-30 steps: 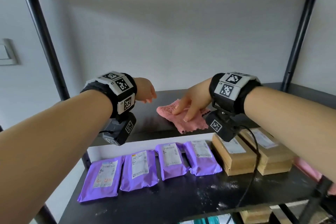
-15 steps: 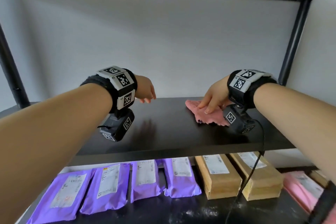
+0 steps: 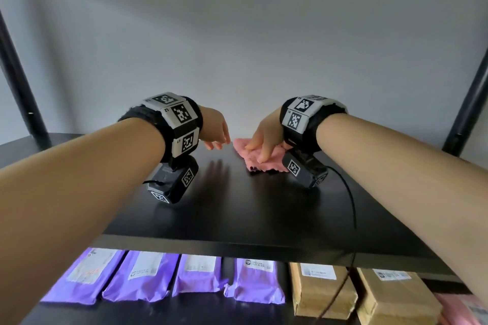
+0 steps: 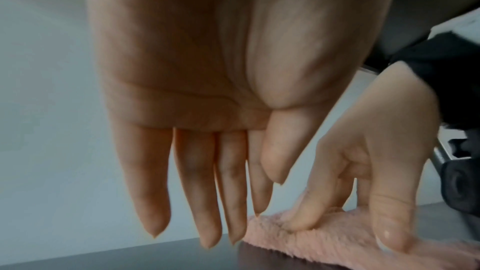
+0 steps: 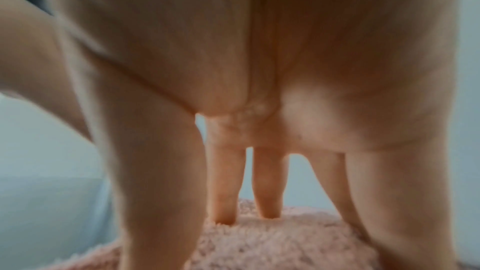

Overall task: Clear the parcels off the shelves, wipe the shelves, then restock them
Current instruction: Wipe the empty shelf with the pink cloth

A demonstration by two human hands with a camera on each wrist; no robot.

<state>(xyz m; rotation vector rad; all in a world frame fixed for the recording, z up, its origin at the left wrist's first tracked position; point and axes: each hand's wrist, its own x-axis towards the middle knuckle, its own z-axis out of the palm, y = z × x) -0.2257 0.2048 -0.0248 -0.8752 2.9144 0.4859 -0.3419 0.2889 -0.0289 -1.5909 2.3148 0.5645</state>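
Faced a glossy black shelf (image 3: 250,214) in a dark rack, backed by a plain pale grey wall (image 3: 237,47), with round black uprights (image 3: 18,74) at either side. Caught faint reflections of fingers in the smooth sheen of the board.

Pressed the right hand (image 3: 264,137), fingers straight and spread, down onto a pink cloth (image 3: 266,163) lying toward the rear of the shelf, just right of centre. Found the cloth fluffy and long-piled, crumpled, with a ragged front edge. In the wrist views, saw the thumb and fingertips sunk into its nap.

Held the left hand (image 3: 215,129) just beside the cloth's left end and above the board, palm down. Had its fingers straight and close together, thumb along the index finger, gripping nothing. Could not tell whether those fingertips touched the cloth's edge.

Wore black wrist bands (image 3: 179,119) faced with white square-marker tiles, each with a dark boxy camera slung beneath. Trailed a thin black cable (image 3: 351,206) from the right one over the front edge of the shelf.

Looked past that edge to the lower shelf (image 3: 184,311), also black. Saw four flat purple mailers (image 3: 142,280) of soft plastic there, with white labels, in a row on the left. Noted two brown cardboard boxes (image 3: 322,295) with white labels to their right, and a soft pink parcel (image 3: 459,309) partly in view at the far right corner.
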